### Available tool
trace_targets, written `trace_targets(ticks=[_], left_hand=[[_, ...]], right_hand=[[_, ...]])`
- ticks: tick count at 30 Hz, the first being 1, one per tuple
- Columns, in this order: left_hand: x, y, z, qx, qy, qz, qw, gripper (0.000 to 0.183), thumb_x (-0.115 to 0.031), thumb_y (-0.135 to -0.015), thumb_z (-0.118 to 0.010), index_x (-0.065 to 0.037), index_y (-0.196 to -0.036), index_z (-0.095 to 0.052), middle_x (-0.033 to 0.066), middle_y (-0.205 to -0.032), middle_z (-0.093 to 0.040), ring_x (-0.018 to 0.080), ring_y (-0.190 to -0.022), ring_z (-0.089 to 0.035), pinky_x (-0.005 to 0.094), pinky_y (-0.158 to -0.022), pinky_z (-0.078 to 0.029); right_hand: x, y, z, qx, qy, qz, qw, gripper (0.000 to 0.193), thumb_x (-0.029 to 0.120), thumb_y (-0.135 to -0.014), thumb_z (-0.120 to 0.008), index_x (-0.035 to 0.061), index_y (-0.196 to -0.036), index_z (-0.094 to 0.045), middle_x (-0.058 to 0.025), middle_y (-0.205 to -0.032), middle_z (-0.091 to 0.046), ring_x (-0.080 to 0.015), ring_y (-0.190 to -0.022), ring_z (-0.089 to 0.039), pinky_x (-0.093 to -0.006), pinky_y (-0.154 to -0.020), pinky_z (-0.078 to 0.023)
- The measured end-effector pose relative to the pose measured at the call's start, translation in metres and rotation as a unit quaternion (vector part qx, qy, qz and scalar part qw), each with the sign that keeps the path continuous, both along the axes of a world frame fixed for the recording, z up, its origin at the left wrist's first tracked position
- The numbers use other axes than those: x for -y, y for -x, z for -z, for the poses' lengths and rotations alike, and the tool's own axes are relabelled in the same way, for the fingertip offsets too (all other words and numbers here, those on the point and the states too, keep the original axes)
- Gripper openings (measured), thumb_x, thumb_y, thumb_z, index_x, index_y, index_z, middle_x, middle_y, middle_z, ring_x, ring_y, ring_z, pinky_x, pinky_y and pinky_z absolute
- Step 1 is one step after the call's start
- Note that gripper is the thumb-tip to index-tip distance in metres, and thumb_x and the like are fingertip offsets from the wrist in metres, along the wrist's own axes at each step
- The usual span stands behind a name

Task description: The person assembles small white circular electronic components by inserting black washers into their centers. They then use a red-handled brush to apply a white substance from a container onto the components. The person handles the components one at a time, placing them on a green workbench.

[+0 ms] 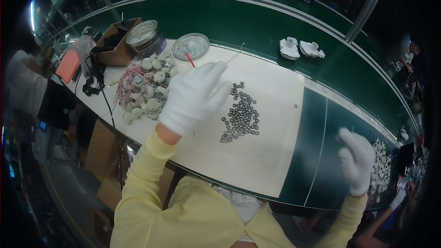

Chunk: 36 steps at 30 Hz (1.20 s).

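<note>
Left hand (pixel 195 96): white glove, fingers pinched on a thin wire (pixel 235 55), held above the cream mat (pixel 271 110) | right hand (pixel 356 158): gloved, loosely curled, contents cannot be told, over the green belt (pixel 257 23) | dark ring washers (pixel 241 115): heaped on mat just beside left hand | white wired parts (pixel 144 89): piled left | round tin (pixel 146 39) and its lid (pixel 190 46): behind.

A round tin (pixel 146 38), its lid (pixel 190 46), a cardboard box (pixel 118 41).

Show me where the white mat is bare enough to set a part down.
Bare mat: right of the dark rings, and below them at the near edge. Crowded: the left end, with wired white parts beside the left hand.
</note>
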State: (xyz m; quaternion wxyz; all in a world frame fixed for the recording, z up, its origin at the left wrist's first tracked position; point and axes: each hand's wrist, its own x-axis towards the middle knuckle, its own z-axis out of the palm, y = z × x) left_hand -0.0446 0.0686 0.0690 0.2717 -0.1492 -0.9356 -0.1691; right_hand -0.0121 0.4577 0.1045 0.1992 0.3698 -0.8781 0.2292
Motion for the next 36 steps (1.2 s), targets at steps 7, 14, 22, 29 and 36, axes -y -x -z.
trace_targets(ticks=[7,14,22,29,36], left_hand=[[0.043,-0.086,0.059,0.014,-0.24,-0.002,0.971,0.035,-0.007,-0.083,-0.069,-0.001,-0.117,-0.066,0.0174,-0.102,-0.069,0.0347,-0.086,-0.065,0.0389,-0.075,-0.051],[0.067,-0.095,0.062,0.022,-0.202,0.09,0.975,0.034,-0.012,-0.08,-0.069,-0.001,-0.112,-0.067,0.0161,-0.1,-0.069,0.0344,-0.081,-0.065,0.0418,-0.069,-0.052],[0.057,-0.076,0.06,-0.089,-0.255,0.061,0.961,0.053,-0.036,-0.083,-0.072,0.002,-0.12,-0.061,0.017,-0.104,-0.066,0.0344,-0.075,-0.063,0.0402,-0.064,-0.05],[0.042,-0.075,0.056,0.008,-0.37,0.294,0.881,0.057,-0.051,-0.084,-0.069,-0.001,-0.111,-0.062,0.0055,-0.074,-0.061,0.0239,-0.057,-0.056,0.0342,-0.051,-0.041],[0.019,-0.064,0.051,0.045,-0.352,0.356,0.864,0.041,-0.049,-0.086,-0.065,-0.008,-0.082,-0.063,0.0037,-0.057,-0.042,0.0249,-0.044,-0.041,0.0375,-0.042,-0.029]], right_hand=[[0.234,0.129,0.051,0.023,-0.042,-0.073,0.996,0.034,0.034,-0.08,-0.073,0.0109,-0.104,-0.069,-0.0107,-0.092,-0.067,-0.0272,-0.077,-0.066,-0.0379,-0.067,-0.051],[0.295,0.167,0.078,0.191,-0.193,-0.041,0.962,0.026,0.032,-0.081,-0.072,0.0111,-0.096,-0.071,-0.0065,-0.087,-0.068,-0.0265,-0.08,-0.066,-0.0363,-0.072,-0.052],[0.268,0.05,-0.009,0.057,-0.177,-0.171,0.968,0.028,0.027,-0.074,-0.071,0.0132,-0.098,-0.064,-0.0013,-0.073,-0.062,-0.0193,-0.059,-0.063,-0.032,-0.049,-0.045],[0.251,-0.019,0.033,-0.239,-0.011,-0.064,0.969,0.032,0.014,-0.079,-0.065,0.0137,-0.11,-0.072,0.0022,-0.076,-0.046,-0.0114,-0.06,-0.044,-0.0265,-0.051,-0.039],[0.223,-0.033,0.036,-0.179,-0.02,-0.067,0.981,0.032,0.02,-0.08,-0.065,0.0143,-0.111,-0.072,0.0027,-0.074,-0.041,-0.0117,-0.06,-0.043,-0.0268,-0.051,-0.037]])
